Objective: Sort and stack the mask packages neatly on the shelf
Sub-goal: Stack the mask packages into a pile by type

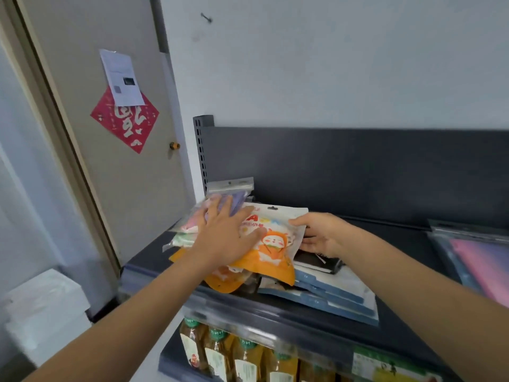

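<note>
A loose heap of mask packages lies on the dark top shelf (391,315). On top is an orange and white cartoon package (275,244). My left hand (225,235) presses flat on it with fingers spread, reaching onto a clear bag with purple masks (237,194). My right hand (319,232) holds the cartoon package's right edge, thumb on top and fingers underneath. Clear bags with pink and green masks (184,230) stick out at the left. Under the heap lie a black package (316,261) and blue and white packages (338,293).
Another clear package with pink and purple masks (479,257) lies at the shelf's right end. The shelf below holds a row of amber drink bottles (242,354). A grey door (115,133) with a red paper stands to the left, and white boxes (44,307) sit on the floor.
</note>
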Action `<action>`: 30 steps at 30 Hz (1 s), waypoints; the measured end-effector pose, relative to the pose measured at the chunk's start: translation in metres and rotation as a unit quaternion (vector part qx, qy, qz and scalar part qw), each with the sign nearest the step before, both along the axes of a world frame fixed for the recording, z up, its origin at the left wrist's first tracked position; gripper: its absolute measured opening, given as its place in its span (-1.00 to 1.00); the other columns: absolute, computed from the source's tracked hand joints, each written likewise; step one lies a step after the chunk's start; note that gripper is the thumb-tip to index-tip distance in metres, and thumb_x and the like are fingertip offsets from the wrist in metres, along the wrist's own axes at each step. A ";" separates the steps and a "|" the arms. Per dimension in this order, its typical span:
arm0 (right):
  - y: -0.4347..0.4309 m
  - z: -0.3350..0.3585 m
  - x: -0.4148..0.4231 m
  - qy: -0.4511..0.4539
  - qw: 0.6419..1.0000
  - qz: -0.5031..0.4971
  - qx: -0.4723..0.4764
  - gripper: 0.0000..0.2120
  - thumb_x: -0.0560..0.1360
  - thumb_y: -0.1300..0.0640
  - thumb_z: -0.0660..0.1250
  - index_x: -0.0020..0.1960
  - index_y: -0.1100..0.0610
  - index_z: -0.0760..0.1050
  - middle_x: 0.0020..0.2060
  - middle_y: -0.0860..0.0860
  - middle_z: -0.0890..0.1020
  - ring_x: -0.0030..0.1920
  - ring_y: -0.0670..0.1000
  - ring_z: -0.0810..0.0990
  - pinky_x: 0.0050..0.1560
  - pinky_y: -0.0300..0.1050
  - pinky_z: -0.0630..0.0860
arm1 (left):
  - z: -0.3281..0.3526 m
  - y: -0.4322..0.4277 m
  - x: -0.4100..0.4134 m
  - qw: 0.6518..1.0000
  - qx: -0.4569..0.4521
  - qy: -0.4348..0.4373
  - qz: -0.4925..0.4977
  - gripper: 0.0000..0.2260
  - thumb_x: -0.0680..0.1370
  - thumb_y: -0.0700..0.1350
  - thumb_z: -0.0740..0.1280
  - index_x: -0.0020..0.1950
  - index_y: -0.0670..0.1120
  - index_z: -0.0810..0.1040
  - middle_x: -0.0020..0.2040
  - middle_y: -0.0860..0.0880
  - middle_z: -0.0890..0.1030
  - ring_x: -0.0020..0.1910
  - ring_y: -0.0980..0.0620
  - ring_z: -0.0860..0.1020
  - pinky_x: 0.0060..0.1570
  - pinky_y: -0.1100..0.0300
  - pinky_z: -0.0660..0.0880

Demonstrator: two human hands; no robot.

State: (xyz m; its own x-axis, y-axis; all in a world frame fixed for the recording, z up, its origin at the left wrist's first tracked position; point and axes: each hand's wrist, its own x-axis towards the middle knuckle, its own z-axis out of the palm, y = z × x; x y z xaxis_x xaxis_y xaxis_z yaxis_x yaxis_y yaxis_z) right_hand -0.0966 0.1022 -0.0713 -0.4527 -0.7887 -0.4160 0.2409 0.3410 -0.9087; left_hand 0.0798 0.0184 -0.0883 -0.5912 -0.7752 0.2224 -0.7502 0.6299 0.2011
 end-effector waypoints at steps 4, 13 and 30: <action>0.008 -0.002 -0.005 0.079 0.994 -0.076 0.004 -0.78 0.54 0.36 0.26 0.18 0.30 0.46 -0.07 0.19 0.63 -0.19 0.09 0.63 -0.29 -0.07 0.58 | -0.001 -0.004 -0.011 0.999 0.045 -0.019 -0.014 -0.26 0.43 0.49 0.02 0.55 0.19 0.12 0.61 -0.03 -0.03 0.56 -0.15 -0.09 0.46 -0.22 -0.15; 0.079 0.020 -0.016 0.170 0.939 -0.289 -0.074 -0.82 0.61 0.31 0.09 0.02 0.19 0.47 -0.24 0.06 0.62 -0.31 0.00 0.61 -0.42 -0.15 0.50 | 0.007 0.010 -0.015 0.991 0.063 -0.067 -0.100 0.08 0.20 0.62 -0.17 0.58 0.02 0.04 0.57 -0.13 0.17 0.52 -0.22 0.14 0.45 -0.17 0.06; 0.287 0.024 -0.041 0.124 0.889 -0.411 -0.159 -0.72 0.57 0.08 0.28 0.20 0.22 0.50 -0.05 0.17 0.66 -0.08 0.17 0.65 0.00 0.12 0.59 | 0.028 0.205 -0.114 0.702 0.551 0.329 -0.309 -0.55 0.48 -0.17 0.47 0.32 0.00 0.43 0.16 0.02 0.62 0.07 -0.01 0.64 -0.01 0.04 0.61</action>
